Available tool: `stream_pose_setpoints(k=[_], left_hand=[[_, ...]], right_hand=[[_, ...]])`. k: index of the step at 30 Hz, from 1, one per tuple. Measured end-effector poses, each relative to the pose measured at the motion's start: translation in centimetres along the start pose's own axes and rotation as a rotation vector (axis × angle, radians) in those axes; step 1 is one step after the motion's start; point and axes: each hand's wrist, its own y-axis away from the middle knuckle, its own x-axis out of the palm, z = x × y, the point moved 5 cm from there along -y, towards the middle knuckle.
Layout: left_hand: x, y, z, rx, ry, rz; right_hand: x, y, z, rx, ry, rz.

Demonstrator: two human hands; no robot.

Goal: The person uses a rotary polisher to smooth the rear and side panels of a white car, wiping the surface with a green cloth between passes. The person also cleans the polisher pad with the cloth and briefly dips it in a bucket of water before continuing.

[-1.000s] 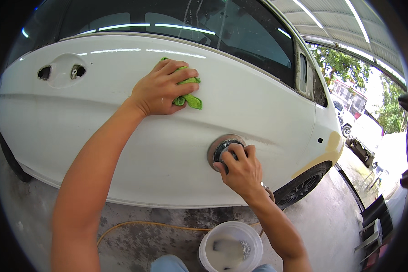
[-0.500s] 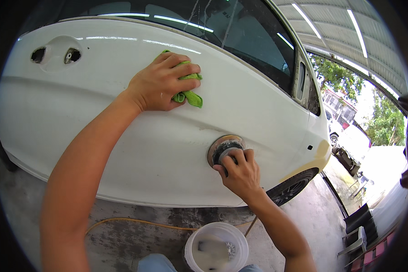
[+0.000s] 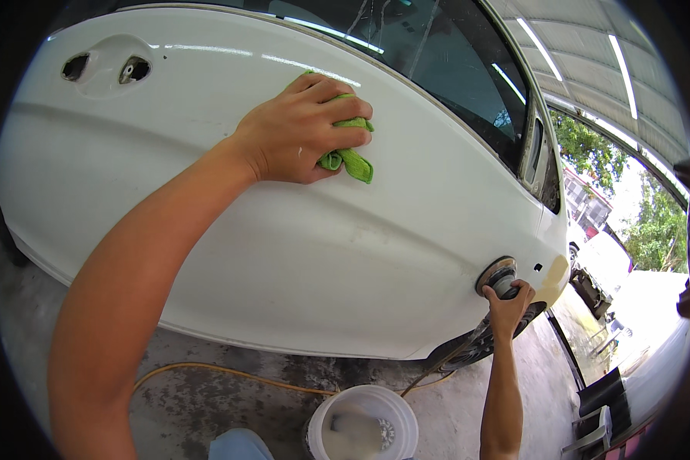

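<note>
My left hand (image 3: 303,130) presses a crumpled green cloth (image 3: 358,167) against the upper part of a white car door panel (image 3: 284,261), fingers curled over it. Farther right and lower, my right hand (image 3: 507,313) grips a round sander (image 3: 497,274) by its dark body. The sander's disc lies on the white panel, close to the front wheel arch. A dark hose (image 3: 458,350) trails down from the sander. Two openings (image 3: 136,70) show at the panel's upper left, where a door handle would sit.
A white bucket (image 3: 411,422) with cloudy liquid stands on the wet-stained concrete floor (image 3: 230,399) below the car. Along the floor runs a yellow hose (image 3: 238,373). The dark front tyre (image 3: 529,318) is beside my right hand. A pale chair (image 3: 602,429) stands at lower right.
My right hand and the sander have moved right along the panel, toward the wheel arch. My left hand stays on the cloth at about the same spot; the whole view has shifted slightly.
</note>
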Motion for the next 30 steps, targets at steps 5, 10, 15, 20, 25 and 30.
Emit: stream_pose_setpoints(k=[5, 10, 15, 20, 25, 30], left_hand=[[0.1, 0.2, 0.0, -0.009, 0.019, -0.020], [0.1, 0.2, 0.1, -0.026, 0.024, -0.035], [-0.1, 0.4, 0.2, -0.028, 0.031, -0.073], [-0.3, 0.5, 0.7, -0.089, 0.113, -0.114], [-0.5, 0.3, 1.1, -0.151, 0.109, -0.077], [-0.5, 0.2, 0.9, -0.154, 0.091, -0.064]], right_hand=[[0.3, 1.6, 5.6, -0.484, 0.121, -0.134], [0.1, 2.3, 11.7, -0.763, 0.049, -0.160], [-0.3, 3.0, 19.7, -0.777, 0.011, -0.194], [-0.3, 5.1, 27.4, -0.859, 0.002, -0.206], [-0.4, 6.6, 32.9, -0.967, -0.027, -0.294], [0.3, 7.6, 34.3, -1.091, -0.046, -0.335]])
